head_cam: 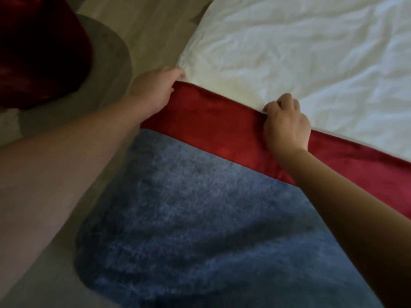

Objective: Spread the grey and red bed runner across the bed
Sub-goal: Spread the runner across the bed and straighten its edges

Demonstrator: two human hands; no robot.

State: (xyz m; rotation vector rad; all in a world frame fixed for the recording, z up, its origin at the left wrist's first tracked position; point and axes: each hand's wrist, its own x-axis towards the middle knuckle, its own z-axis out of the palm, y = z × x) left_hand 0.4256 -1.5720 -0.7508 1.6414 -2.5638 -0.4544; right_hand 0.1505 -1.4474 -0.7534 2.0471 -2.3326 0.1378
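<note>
The bed runner [189, 207] lies over the near corner of the bed, a blue-grey plush field with a red velvet band [213, 127] along its far edge. My left hand [153, 90] grips the red band's left corner at the bed's edge. Farther right, my right hand [287, 121] pinches the same far edge with curled fingers. Beyond the red band the white duvet [311, 58] of the bed is wrinkled and uncovered.
A dark red round object [40, 50] sits on a grey round surface [111, 54] at the upper left, close to the bed's corner. Pale flooring [155, 23] runs between it and the bed.
</note>
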